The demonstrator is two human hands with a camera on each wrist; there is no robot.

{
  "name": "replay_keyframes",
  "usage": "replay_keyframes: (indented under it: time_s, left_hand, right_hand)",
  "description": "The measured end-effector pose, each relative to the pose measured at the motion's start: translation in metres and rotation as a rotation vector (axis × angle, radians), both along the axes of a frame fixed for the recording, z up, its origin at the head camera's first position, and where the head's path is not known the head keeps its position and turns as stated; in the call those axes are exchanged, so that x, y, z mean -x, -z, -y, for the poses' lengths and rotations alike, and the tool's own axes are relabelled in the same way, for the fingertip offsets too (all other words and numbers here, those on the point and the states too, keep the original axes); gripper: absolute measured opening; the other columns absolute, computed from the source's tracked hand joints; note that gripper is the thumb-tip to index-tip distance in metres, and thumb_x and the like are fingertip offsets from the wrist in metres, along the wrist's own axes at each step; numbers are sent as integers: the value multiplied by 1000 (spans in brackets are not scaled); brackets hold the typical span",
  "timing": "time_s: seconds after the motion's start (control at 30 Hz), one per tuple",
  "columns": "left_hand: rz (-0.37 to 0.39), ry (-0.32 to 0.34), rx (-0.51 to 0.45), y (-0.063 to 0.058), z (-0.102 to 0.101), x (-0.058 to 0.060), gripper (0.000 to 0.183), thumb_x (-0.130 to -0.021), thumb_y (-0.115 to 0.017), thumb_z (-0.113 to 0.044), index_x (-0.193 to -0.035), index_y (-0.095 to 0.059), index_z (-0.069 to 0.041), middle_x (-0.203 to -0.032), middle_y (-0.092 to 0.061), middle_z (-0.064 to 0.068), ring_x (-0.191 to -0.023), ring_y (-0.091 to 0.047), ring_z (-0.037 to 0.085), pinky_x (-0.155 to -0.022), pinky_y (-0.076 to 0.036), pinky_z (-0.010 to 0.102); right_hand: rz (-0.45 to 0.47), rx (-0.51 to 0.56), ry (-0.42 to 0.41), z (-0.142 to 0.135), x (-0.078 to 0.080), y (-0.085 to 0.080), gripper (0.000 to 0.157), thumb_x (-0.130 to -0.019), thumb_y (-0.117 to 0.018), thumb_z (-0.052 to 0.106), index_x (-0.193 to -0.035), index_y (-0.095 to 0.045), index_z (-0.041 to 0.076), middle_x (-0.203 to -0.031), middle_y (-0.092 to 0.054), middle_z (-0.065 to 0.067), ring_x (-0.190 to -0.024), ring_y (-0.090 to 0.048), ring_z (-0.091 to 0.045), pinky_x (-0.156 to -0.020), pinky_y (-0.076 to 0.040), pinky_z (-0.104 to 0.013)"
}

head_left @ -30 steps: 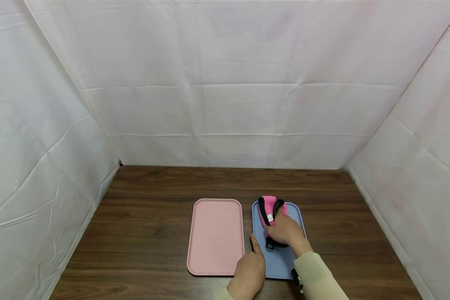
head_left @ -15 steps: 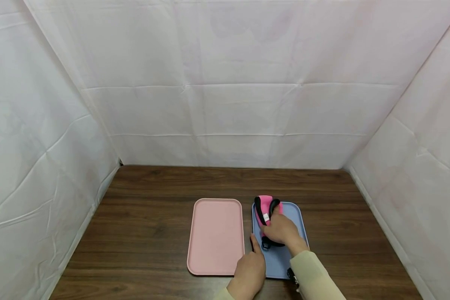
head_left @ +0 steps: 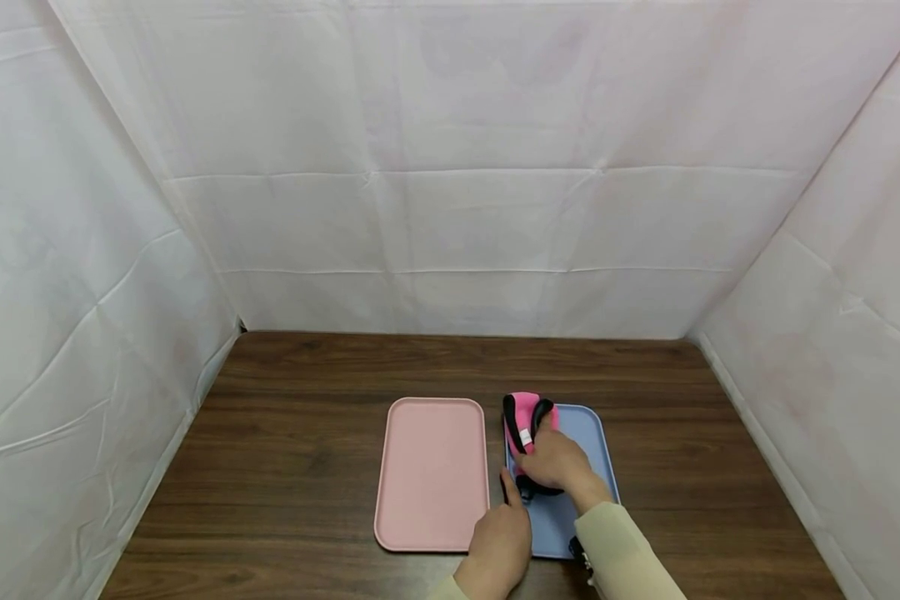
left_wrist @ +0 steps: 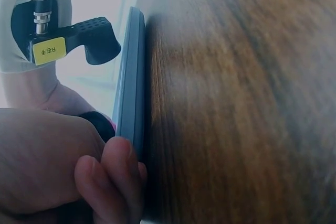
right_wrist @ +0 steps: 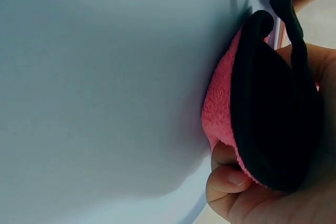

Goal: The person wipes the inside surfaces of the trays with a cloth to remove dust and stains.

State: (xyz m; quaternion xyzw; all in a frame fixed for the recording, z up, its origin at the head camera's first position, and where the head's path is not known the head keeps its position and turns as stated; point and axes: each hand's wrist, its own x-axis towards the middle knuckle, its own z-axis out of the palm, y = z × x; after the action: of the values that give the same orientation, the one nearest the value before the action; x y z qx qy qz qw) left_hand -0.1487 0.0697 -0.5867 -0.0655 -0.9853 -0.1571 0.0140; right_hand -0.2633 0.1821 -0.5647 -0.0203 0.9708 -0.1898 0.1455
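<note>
A pink, fuzzy cloth piece [head_left: 523,408] with black edging, a black strap and a small white tag lies against the blue tray [head_left: 591,437], over its far left corner. My right hand [head_left: 562,465] grips the cloth, its fingers curled round the pink side in the right wrist view, where the black hollow of the cloth piece [right_wrist: 218,103] faces the camera. At the tray's near left corner, my left hand [head_left: 498,537] holds the edge, index finger pointing forward along it. In the left wrist view its fingertips [left_wrist: 119,156] meet the tray's side.
A pink tray [head_left: 431,475] lies just left of the blue one, its right edge near my left hand. Both rest on a dark wooden table [head_left: 300,467]. White cloth walls [head_left: 450,217] stand at the back and both sides.
My right hand has slid the pink cloth leftward over the blue tray, toward its left edge. The left hand and both trays have stayed about where they were.
</note>
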Motion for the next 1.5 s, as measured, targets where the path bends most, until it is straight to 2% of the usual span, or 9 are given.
replay_keyframes:
  time_s: [0.33, 0.47, 0.7, 0.8, 0.9, 1.07, 1.17, 1.3, 1.5]
  left_hand:
    - [30, 15, 6, 0, -2, 1, 62, -98, -66, -17, -148, -44, 13, -54, -59, 4, -46, -58, 13, -44, -47, 32]
    - [48, 27, 6, -1, -2, 1, 64, -98, -68, -17, -148, -43, 13, -55, -60, 4, -47, -58, 13, -45, -48, 31]
    - [18, 40, 37, 0, -1, 0, 66, -93, -71, -16, -146, -46, 14, -58, -62, 5, -49, -59, 12, -45, -48, 30]
    - [37, 44, 25, -1, -1, 1, 68, -90, -73, -13, -146, -46, 14, -56, -60, 4, -47, -58, 12, -44, -48, 30]
    - [68, 50, -2, -2, 0, 2, 67, -92, -71, -13, -147, -44, 15, -53, -56, 3, -45, -55, 11, -43, -47, 30]
    - [100, 46, -38, -3, 1, 3, 66, -98, -67, -19, -148, -42, 15, -54, -58, 5, -46, -56, 12, -44, -48, 30]
    - [100, 42, -45, -4, 1, 3, 67, -96, -69, -17, -148, -42, 16, -59, -63, 8, -48, -59, 13, -45, -49, 31]
    - [81, 41, -52, -3, 1, 3, 69, -91, -71, -10, -147, -42, 17, -63, -66, 10, -51, -61, 14, -47, -50, 32]
    - [67, 30, -84, -2, 0, 2, 69, -90, -69, -9, -146, -41, 19, -66, -68, 12, -52, -62, 16, -47, -50, 33]
  right_hand:
    - [40, 19, -35, 1, -5, -4, 116, -81, -81, 36, -155, -11, -21, -102, -73, -21, -84, -65, -26, -79, -55, -47]
    - [50, 40, -46, 1, -6, -6, 120, -79, -82, 34, -156, -8, -20, -98, -73, -21, -85, -64, -26, -79, -54, -46]
    - [64, 56, -68, 1, -9, -7, 121, -77, -84, 31, -157, -8, -19, -98, -71, -19, -84, -62, -26, -80, -54, -46]
    - [69, 69, -86, 1, -11, -9, 120, -77, -84, 32, -157, -10, -19, -91, -69, -15, -80, -60, -25, -75, -53, -43]
    - [74, 84, -103, 1, -15, -10, 120, -77, -84, 33, -157, -11, -19, -84, -66, -11, -77, -59, -24, -71, -51, -40]
    - [61, 88, -130, 0, -19, -10, 117, -74, -84, 28, -156, -15, -20, -98, -71, -20, -83, -61, -24, -79, -54, -44]
    - [58, 91, -142, 0, -20, -12, 113, -73, -84, 25, -154, -20, -21, -105, -71, -24, -86, -62, -26, -84, -54, -48]
    - [70, 96, -147, -1, -22, -15, 113, -72, -84, 23, -154, -20, -20, -106, -71, -25, -86, -61, -26, -84, -54, -48]
    - [82, 104, -157, -2, -25, -14, 116, -71, -85, 20, -157, -17, -18, -104, -71, -26, -84, -60, -26, -83, -53, -47]
